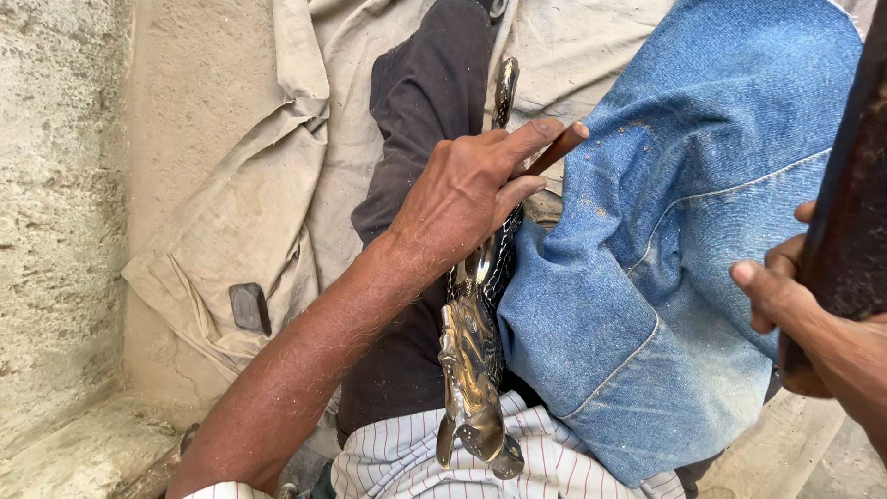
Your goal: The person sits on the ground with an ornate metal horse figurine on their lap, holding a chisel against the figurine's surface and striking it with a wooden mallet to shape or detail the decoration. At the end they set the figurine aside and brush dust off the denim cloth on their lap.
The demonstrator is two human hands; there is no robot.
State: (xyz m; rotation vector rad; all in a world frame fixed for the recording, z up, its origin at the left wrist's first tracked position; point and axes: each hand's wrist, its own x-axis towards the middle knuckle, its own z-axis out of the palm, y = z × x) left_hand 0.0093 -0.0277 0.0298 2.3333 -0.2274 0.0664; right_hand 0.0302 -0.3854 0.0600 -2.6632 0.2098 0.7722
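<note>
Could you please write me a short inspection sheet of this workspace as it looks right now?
Surface: crumpled beige cloth spread over a rough floor beside a plastered wall.
Job's things: shiny ornate metal piece wedged upright between the person's legs; thin reddish-brown tool laid against it; dark block at the right edge.
Clutter: small dark grey block on the cloth; fine dust on the blue denim.
Grippers: left hand holds the reddish-brown tool, forefinger stretched along it; right hand grips the dark block.
Cables: nothing seen.
Surroundings: dark trouser leg, striped shirt hem.
</note>
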